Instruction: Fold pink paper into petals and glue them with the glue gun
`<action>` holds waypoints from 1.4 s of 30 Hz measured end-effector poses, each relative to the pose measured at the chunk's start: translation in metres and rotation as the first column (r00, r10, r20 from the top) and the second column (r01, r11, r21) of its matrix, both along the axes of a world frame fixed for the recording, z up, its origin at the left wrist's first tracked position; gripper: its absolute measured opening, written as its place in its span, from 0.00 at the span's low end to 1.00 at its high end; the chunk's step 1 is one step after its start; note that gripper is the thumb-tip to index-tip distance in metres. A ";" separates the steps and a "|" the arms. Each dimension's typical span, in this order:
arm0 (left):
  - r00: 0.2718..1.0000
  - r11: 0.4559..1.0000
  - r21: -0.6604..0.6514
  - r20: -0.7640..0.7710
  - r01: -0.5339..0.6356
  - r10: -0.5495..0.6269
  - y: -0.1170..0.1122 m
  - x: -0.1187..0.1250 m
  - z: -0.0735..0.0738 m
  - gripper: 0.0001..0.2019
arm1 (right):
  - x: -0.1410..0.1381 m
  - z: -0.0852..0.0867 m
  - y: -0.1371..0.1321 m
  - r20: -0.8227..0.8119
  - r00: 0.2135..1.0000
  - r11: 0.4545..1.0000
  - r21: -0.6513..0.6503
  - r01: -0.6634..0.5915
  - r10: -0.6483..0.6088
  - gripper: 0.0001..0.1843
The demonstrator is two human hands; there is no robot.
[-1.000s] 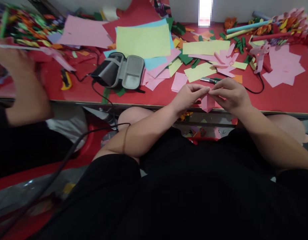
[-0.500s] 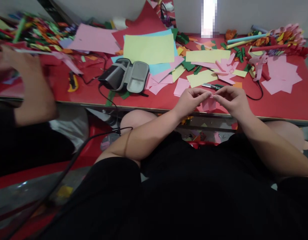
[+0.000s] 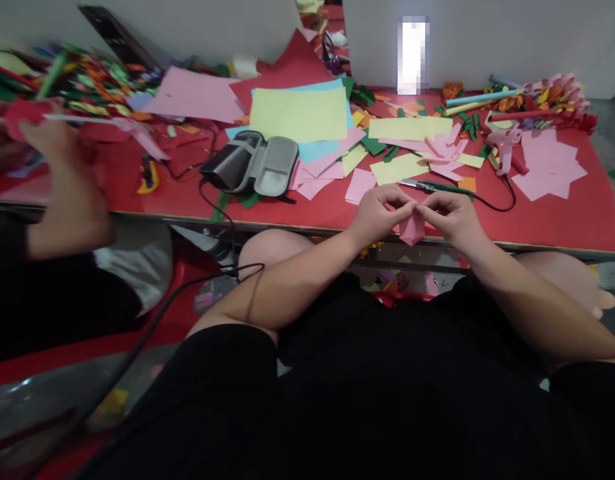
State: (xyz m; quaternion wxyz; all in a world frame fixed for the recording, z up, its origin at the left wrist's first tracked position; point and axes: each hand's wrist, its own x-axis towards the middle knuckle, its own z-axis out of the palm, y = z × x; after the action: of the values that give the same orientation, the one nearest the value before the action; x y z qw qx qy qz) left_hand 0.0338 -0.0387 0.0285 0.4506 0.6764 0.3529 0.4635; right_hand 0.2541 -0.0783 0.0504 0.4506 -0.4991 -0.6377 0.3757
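Head view: fingers (image 3: 401, 213) hide the pink paper's (image 3: 412, 231) pinched top.

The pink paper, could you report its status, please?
Left hand, right hand: pinching. Pink paper: folded, held at top. Green tool lying just beyond.

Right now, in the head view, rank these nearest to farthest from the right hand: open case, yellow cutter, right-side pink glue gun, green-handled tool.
From the right hand:
1. Green-handled tool, just beyond it.
2. Pink glue gun, beyond, to its right.
3. Open case, to its left.
4. Yellow cutter, farther left.
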 end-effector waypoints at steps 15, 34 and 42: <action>0.943 0.911 -0.390 0.232 -0.134 0.238 0.023 0.016 -0.010 0.10 | 0.010 -0.024 0.029 -0.213 0.977 0.938 -0.341 -0.061 -0.014 0.39; 0.753 0.997 -0.078 -0.655 0.012 -0.060 0.037 -0.008 -0.024 0.03 | 0.047 -0.032 0.038 0.588 0.807 0.989 -0.145 0.027 0.064 0.10; 0.763 0.999 0.034 -0.647 0.031 -0.002 0.039 -0.008 -0.033 0.08 | 0.047 -0.046 0.051 0.587 0.806 0.992 -0.123 -0.001 0.073 0.06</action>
State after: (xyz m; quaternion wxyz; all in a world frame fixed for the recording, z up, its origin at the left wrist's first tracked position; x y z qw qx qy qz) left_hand 0.0254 -0.0001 -0.0045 0.2910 0.8071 0.4708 0.2056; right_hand 0.3013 -0.0275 0.0047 0.1929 -0.6041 -0.7326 0.2473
